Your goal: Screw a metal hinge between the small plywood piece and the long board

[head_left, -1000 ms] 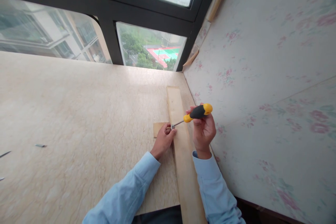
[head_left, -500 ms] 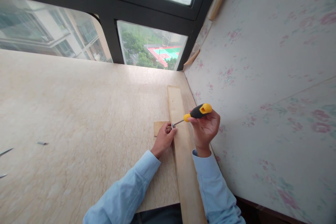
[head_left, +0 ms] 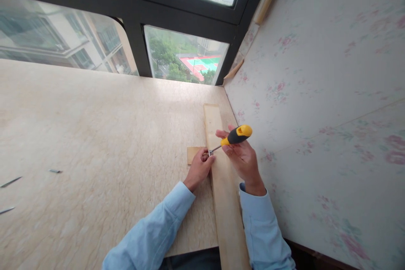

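Note:
A screwdriver (head_left: pixel 236 135) with a black and yellow handle slants over a long wooden board (head_left: pixel 217 128). My right hand (head_left: pixel 243 158) holds its handle loosely, thumb below and some fingertips stretched out past it. The shaft runs down-left to a small shiny metal piece (head_left: pixel 210 152) at the board's left edge. My left hand (head_left: pixel 200 168) pinches around that piece with thumb and fingers, which hide much of it; I cannot tell its kind. Partly under the left fingers, a small flat wooden piece (head_left: pixel 193 155) sticks out left from the board.
The board lies along the right side of the marble-patterned sill (head_left: pixel 126 135) and overhangs the front edge. A flowered wall (head_left: pixel 303 126) rises close on the right, and dark-framed windows (head_left: pixel 186 57) stand behind. Several small pointed metal pieces (head_left: pixel 11 182) lie far left.
My right hand has shifted its grip on the screwdriver handle, its fingers now stretched further left and the wrist lower. The left hand keeps its pinch. The view has moved slightly.

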A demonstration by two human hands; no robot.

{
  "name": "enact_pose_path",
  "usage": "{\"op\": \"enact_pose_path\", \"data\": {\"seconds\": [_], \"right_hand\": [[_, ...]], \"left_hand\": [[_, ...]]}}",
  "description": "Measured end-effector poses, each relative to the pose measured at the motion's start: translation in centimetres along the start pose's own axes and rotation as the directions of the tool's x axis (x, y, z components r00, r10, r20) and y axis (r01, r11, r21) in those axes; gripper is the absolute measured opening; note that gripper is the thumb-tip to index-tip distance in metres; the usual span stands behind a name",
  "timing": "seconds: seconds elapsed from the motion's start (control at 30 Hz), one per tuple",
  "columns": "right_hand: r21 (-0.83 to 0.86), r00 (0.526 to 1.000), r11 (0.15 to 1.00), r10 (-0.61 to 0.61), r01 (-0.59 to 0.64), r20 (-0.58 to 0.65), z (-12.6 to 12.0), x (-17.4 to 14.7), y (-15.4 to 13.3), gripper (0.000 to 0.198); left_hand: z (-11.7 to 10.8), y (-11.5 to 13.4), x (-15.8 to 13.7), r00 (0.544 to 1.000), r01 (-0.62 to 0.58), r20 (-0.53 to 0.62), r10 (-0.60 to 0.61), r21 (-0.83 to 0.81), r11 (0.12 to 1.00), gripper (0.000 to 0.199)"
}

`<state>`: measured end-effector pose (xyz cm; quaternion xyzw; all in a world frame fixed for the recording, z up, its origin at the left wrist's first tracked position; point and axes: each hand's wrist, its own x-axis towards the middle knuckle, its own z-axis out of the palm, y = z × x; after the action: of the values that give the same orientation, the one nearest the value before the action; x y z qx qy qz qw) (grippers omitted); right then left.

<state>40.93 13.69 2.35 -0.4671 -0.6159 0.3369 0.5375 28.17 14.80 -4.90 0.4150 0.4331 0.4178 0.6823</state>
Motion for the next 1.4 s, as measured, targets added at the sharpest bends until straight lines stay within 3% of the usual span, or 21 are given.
{"op": "enact_pose_path", "data": {"seconds": [0.17, 0.23, 0.33, 0.43, 0.5, 0.6, 0.67, 0.73, 0.8, 0.97, 1.1, 1.23, 1.33, 1.4], "right_hand": [[-0.255, 0.964, 0.967, -0.078, 0.011, -0.255, 0.0, 0.2, 0.8, 0.033], [-0.257, 0.977, 0.966, -0.082, 0.029, -0.197, 0.1, 0.3, 0.8, 0.037], [-0.084, 1.000, 0.996, -0.031, 0.031, 0.002, 0.0, 0.2, 0.4, 0.047], [0.111, 0.988, 0.994, -0.003, -0.014, 0.152, -0.1, 0.0, 0.1, 0.053], [0.135, 0.984, 0.990, 0.007, -0.032, 0.177, -0.1, -0.1, 0.0, 0.053], [-0.025, 0.999, 0.999, 0.032, -0.031, 0.028, -0.1, 0.0, 0.2, 0.043], [-0.190, 0.990, 0.981, 0.005, -0.032, -0.143, 0.0, 0.1, 0.5, 0.032], [-0.274, 0.976, 0.961, -0.025, -0.035, -0.214, 0.1, 0.3, 0.8, 0.031], [-0.216, 0.989, 0.976, -0.002, -0.030, -0.145, 0.1, 0.3, 1.0, 0.037], [0.154, 0.987, 0.985, 0.056, -0.079, 0.150, -0.3, 0.1, 0.7, 0.061], [0.234, 0.976, 0.965, 0.066, -0.115, 0.208, -0.5, -0.1, 0.1, 0.059], [0.160, 0.994, 0.982, 0.084, -0.095, 0.076, -0.2, -0.2, 0.8, 0.046], [-0.099, 0.987, 0.993, 0.042, -0.058, -0.157, -0.1, -0.1, 1.7, 0.037], [-0.290, 0.971, 0.956, -0.030, -0.041, -0.236, -0.1, -0.1, 2.0, 0.036]], "left_hand": [[0.0, 0.3, -0.1, 1.000, 0.000, -0.010, 0.000, 0.030, 1.000, 0.020], [0.0, 0.3, -0.1, 1.000, 0.000, -0.008, 0.000, 0.031, 1.000, 0.020], [0.0, 0.1, 0.0, 1.000, -0.001, -0.008, 0.002, 0.019, 1.000, 0.021], [0.0, -0.1, 0.0, 1.000, -0.008, -0.001, 0.008, 0.008, 1.000, 0.022], [0.0, -0.1, 0.0, 1.000, -0.013, 0.005, 0.012, 0.005, 1.000, 0.023], [0.0, 0.1, 0.0, 1.000, -0.008, -0.003, 0.008, 0.018, 1.000, 0.022], [0.0, 0.1, -0.1, 1.000, -0.001, -0.013, 0.002, 0.030, 1.000, 0.022], [0.0, 0.2, -0.1, 1.000, 0.003, -0.017, -0.003, 0.026, 1.000, 0.022], [0.0, 0.1, -0.1, 1.000, 0.007, -0.012, -0.006, 0.009, 1.000, 0.022], [0.0, -0.2, 0.1, 1.000, -0.007, -0.006, 0.007, 0.005, 1.000, 0.023], [-0.1, -0.4, 0.2, 1.000, -0.022, -0.004, 0.022, 0.014, 1.000, 0.021], [-0.1, -0.4, 0.2, 1.000, -0.025, -0.004, 0.025, 0.022, 0.999, 0.020], [-0.1, -0.2, 0.1, 1.000, -0.017, -0.009, 0.018, 0.036, 0.999, 0.019], [0.0, -0.2, 0.0, 1.000, -0.016, -0.010, 0.016, 0.040, 0.999, 0.019]]}}
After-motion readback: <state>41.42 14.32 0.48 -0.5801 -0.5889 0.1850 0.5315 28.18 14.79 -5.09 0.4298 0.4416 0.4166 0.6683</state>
